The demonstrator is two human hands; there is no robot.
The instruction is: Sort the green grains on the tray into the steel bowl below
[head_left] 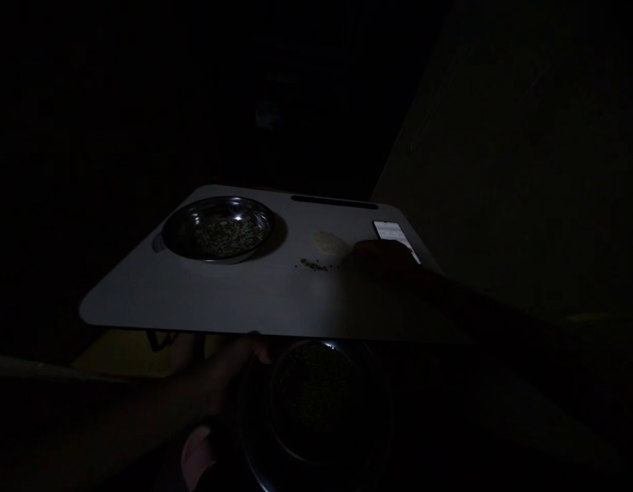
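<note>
In dim light, my left hand grips the rim of a metal bowl held below the front edge of the table. Small green grains lie inside that bowl. Over the right part of the white tabletop is my right hand, beside a small heap of pale grains that look like rice. Its fingers are lost in shadow, so what they hold, if anything, cannot be made out. A few loose dark green grains are scattered just in front of the pale heap.
On the left of the white table stands a shiny steel bowl with mixed pale and green grains. A lit phone lies at the right, partly behind my right hand. A dark slot runs along the far edge. A wall rises at right.
</note>
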